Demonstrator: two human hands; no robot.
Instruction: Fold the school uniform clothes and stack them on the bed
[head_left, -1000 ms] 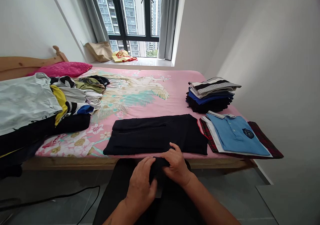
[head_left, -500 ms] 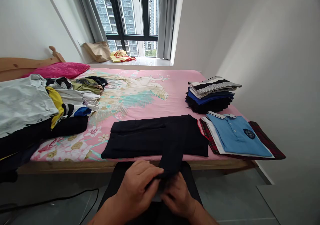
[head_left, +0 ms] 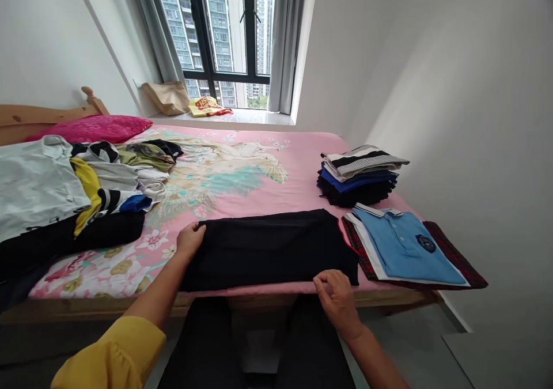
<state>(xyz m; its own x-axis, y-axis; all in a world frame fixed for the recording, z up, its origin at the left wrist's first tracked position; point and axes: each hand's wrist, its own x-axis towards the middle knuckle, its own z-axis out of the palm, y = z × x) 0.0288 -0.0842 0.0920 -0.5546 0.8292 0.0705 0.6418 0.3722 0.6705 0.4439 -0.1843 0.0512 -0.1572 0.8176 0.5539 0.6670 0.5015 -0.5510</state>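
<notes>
A black garment [head_left: 268, 249] lies folded flat near the front edge of the pink bed [head_left: 242, 176]. My left hand [head_left: 190, 239] grips its far left corner, fingers curled over the cloth. My right hand [head_left: 337, 297] pinches the garment's near right edge at the bed's rim. A yellow sleeve [head_left: 112, 354] covers my left arm.
A blue polo [head_left: 406, 245] lies on plaid cloth at the right. Behind it stands a stack of folded clothes [head_left: 358, 176]. An unfolded heap of clothes [head_left: 73, 193] covers the left side. A pink pillow [head_left: 90, 128] and bags on the windowsill [head_left: 173, 96] sit behind.
Both hands left the dark cloth bunched below the bed edge and spread apart; the left went to the garment's far left corner, the right to its near right edge. The garment lies flatter.
</notes>
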